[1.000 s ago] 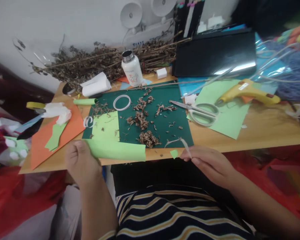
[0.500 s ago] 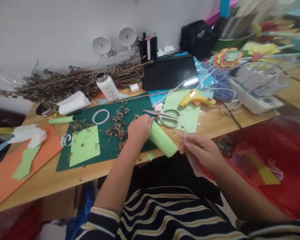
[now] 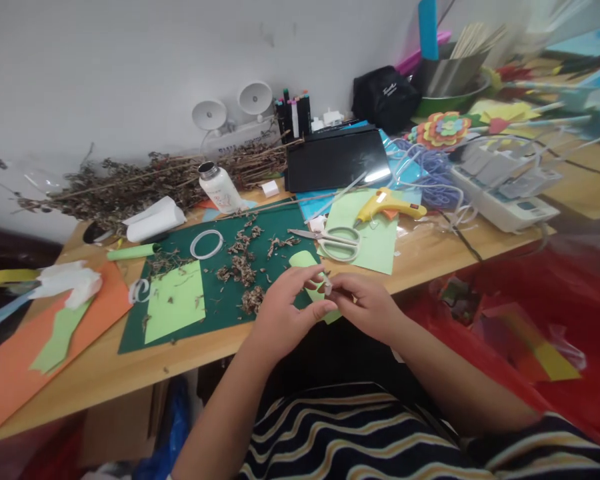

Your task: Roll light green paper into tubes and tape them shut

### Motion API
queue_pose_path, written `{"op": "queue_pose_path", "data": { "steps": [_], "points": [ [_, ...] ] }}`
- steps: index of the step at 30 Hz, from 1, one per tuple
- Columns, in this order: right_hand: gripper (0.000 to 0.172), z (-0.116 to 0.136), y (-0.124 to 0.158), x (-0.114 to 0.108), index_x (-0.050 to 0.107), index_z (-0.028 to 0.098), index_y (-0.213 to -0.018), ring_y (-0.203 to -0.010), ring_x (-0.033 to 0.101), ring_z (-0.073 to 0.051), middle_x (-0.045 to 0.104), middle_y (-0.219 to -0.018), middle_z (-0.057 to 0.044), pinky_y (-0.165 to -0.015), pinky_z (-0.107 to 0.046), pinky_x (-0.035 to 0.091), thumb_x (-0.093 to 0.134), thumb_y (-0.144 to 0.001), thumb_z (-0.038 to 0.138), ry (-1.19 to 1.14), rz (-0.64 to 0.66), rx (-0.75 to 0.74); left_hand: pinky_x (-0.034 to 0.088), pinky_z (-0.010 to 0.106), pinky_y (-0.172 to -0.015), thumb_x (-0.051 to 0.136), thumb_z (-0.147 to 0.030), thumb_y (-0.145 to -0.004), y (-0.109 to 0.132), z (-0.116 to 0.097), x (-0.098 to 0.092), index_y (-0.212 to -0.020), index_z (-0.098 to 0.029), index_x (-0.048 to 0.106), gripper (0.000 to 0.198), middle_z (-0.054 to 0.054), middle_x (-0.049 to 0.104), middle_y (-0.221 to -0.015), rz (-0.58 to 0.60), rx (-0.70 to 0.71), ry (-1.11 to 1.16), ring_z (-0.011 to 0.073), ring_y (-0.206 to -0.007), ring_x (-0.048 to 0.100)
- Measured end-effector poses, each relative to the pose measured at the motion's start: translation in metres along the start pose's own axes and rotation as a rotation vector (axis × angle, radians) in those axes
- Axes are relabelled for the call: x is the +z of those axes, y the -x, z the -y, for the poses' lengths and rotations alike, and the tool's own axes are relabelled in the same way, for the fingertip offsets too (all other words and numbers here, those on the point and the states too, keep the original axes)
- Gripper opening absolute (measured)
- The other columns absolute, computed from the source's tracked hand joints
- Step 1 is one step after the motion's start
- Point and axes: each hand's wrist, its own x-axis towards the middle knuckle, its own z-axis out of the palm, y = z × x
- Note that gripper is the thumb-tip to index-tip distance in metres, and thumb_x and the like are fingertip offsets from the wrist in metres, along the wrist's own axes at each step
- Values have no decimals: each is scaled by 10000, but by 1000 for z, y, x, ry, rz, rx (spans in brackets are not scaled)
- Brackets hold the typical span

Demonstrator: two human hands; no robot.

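My left hand [image 3: 290,308] and my right hand [image 3: 367,305] meet at the front edge of the table. A small whitish strip [image 3: 328,285] is between their fingertips; it may be tape, but its kind is unclear. The right fingers pinch it, and the left fingers curl around to it. Just beneath and behind them lies a light green paper tube [image 3: 304,259], partly covered by my hands. Scissors [image 3: 330,241] rest beside the tube on the right. Crumbled dried plant bits [image 3: 243,267] are scattered on the green cutting mat [image 3: 220,313] to the left.
A yellow glue gun [image 3: 391,207] lies on green paper [image 3: 380,250]. Farther back are a white bottle [image 3: 221,190], dried stalks [image 3: 145,183] and a black flat device [image 3: 337,160]. A power strip [image 3: 505,197] with cables sits right. A tape ring [image 3: 207,245] lies on the mat.
My left hand has let go of the green tube and come to the right hand. The right hand moved left with the strip. The tube now lies on the table.
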Motion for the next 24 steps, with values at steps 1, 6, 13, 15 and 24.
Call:
{"op": "queue_pose_path", "data": {
  "steps": [1, 6, 13, 15, 24],
  "points": [
    [153, 2, -2, 3, 606, 156, -732, -578, 568, -109, 647, -658, -31, -543, -210, 440, 456, -755, 133, 33, 9, -30, 471, 251, -735, 581, -313, -774, 1, 2, -1, -1031, -198, 578, 282, 48, 635, -900, -35, 31, -3, 137, -791, 572],
    [163, 8, -7, 14, 624, 146, -768, -539, 530, -91, 640, -655, -28, -525, -198, 430, 462, -783, 132, 54, 59, -79, 456, 203, -707, 567, -160, -780, 10, 18, -5, -777, -191, 628, 69, 12, 634, -766, -208, 86, 42, 101, -761, 573],
    [184, 10, -7, 22, 612, 161, -868, -611, 564, -92, 635, -712, -31, -564, -199, 451, 442, -850, 229, -193, 172, -95, 473, 228, -675, 605, -195, -759, 31, 37, -3, -775, -220, 646, 51, -3, 596, -760, -426, -38, 683, 99, -721, 588],
    [211, 9, -4, 28, 593, 180, -918, -622, 559, -91, 619, -721, -24, -566, -200, 458, 405, -877, 267, -353, 147, -44, 485, 242, -638, 615, -237, -753, 35, 38, -1, -771, -220, 649, 42, -7, 587, -741, -484, -57, 881, 102, -667, 600],
    [507, 19, -10, 50, 396, 226, -1207, -788, 529, -141, 537, -1057, -88, -696, -291, 495, 605, -759, 341, -171, 171, -186, 502, 188, -621, 661, -148, -710, 50, 41, 1, -813, -215, 635, 126, -36, 634, -674, -530, -113, 1014, 68, -623, 601]
  ]
}}
